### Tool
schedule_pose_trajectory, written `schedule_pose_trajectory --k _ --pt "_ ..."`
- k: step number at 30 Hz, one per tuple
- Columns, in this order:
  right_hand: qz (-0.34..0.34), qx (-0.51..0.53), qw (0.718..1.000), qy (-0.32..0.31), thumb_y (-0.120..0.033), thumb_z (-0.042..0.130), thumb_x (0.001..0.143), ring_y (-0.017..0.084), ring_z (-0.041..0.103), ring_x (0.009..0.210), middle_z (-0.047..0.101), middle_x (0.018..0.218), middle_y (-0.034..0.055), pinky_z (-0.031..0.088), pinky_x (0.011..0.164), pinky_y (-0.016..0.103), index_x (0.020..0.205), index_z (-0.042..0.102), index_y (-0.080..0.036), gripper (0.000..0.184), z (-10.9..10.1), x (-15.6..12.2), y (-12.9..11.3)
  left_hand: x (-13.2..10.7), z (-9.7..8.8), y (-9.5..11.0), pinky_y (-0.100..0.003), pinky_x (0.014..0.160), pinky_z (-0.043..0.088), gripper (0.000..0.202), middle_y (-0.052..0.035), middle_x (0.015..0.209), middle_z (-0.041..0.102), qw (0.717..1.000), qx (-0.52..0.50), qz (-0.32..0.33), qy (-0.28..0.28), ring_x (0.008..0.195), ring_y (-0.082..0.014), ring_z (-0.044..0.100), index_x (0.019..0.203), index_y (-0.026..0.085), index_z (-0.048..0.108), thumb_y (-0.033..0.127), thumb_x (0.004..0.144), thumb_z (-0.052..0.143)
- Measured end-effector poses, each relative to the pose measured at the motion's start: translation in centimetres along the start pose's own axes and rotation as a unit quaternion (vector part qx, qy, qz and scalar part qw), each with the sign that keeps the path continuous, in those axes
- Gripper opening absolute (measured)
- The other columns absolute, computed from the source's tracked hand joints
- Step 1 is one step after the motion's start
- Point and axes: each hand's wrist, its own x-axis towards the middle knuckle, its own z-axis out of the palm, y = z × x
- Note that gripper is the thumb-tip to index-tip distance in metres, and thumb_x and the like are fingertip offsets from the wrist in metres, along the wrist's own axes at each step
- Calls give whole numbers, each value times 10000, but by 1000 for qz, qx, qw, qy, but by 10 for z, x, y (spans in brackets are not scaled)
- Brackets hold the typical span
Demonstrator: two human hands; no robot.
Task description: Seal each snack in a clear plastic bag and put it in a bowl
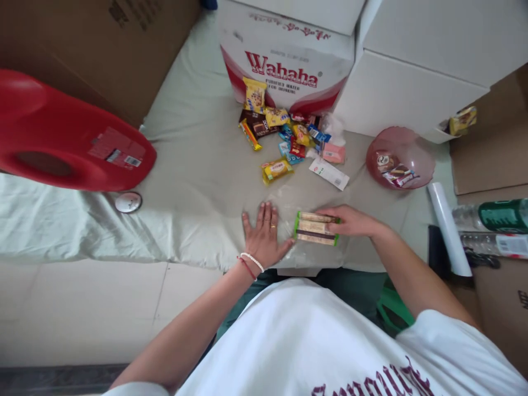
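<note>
My left hand [264,234] lies flat with fingers spread on a pale cloth [198,181], at the left edge of a clear plastic bag [309,253]. My right hand [350,221] grips a green-edged snack packet [315,228] with brown and cream stripes, resting on or in the bag. A pile of assorted snack packets [284,137] lies farther away, in front of a Wahaha carton [284,66]. One yellow packet [277,169] sits apart, closest to my hands.
A red plastic container [61,135] lies at the left, a small round white object [128,202] beside it. A pink bowl [400,159] holding wrapped snacks sits at the right, near white boxes [412,82], a white roll [447,228] and bottles [499,228]. Cardboard boxes [103,44] stand behind.
</note>
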Motion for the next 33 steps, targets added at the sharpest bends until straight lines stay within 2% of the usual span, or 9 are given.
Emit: schedule_pose_trajectory --k 3,5,8,12,15,19,23,29,33 --pt "-14 -145 980 137 -385 637 953 354 618 1250 701 1367 143 480 1101 524 1380 701 -213 464 11 11 3 2 -2 3 -762 1256 -39 1012 -261 1745 170 1000 27 -1 -4 1639 -422 172 1679 76 241 745 952 458" --pt "-29 -210 960 181 -436 706 934 378 523 1361 624 1467 169 415 1160 558 1421 666 -218 535 18 15 2 3 -3 4 -762 1256 -39 1029 -267 1743 172 999 39 -1 -10 1636 -418 185 1682 70 219 758 951 443" --pt "-42 -243 953 175 -408 808 867 383 433 1450 571 1524 173 370 1199 569 1492 585 -213 692 33 16 4 3 -4 -1 -751 1261 -47 1042 -270 1737 189 999 47 -6 -20 1628 -411 221 1690 71 187 772 953 413" --pt "-27 -254 946 200 -259 729 916 372 373 1509 512 1584 187 334 1221 583 1495 556 -180 610 50 13 15 4 -7 -19 -751 1258 -69 984 -256 1731 225 998 47 -5 -39 1618 -397 260 1698 88 161 746 986 329" --pt "-53 -265 933 235 -252 702 931 386 299 1547 404 1661 207 254 1249 633 1533 500 -158 642 57 10 21 3 -9 -30 -757 1256 -62 948 -239 1732 237 998 40 12 -55 1621 -400 252 1699 97 171 726 1000 292" --pt "-96 -289 929 212 -239 700 927 383 378 1459 554 1532 170 267 1220 639 1503 531 -208 601 60 11 16 2 -8 -31 -758 1258 -60 946 -235 1739 214 998 32 8 -47 1623 -414 237 1700 93 162 713 1001 308" --pt "-67 -277 933 220 -262 691 923 397 436 1342 630 1365 185 385 1110 588 1451 586 -186 543 52 12 11 1 -6 -28 -742 1264 -83 907 -224 1744 197 999 23 7 -38 1633 -390 219 1699 87 156 674 1022 298" --pt "-90 -173 952 237 -499 726 904 346 534 1176 648 1222 126 444 1038 509 1433 603 -227 607 11 20 22 0 -7 -31 -747 1255 -119 1044 -230 1747 177 999 12 25 -33 1632 -418 198 1696 69 154 774 959 377" --pt "-60 -177 953 239 -478 731 899 342 557 1163 630 1244 138 467 1009 486 1458 576 -210 639 1 34 23 -1 -8 -36 -762 1253 -96 1148 -242 1743 184 998 3 39 -40 1620 -461 206 1693 54 157 833 899 441"
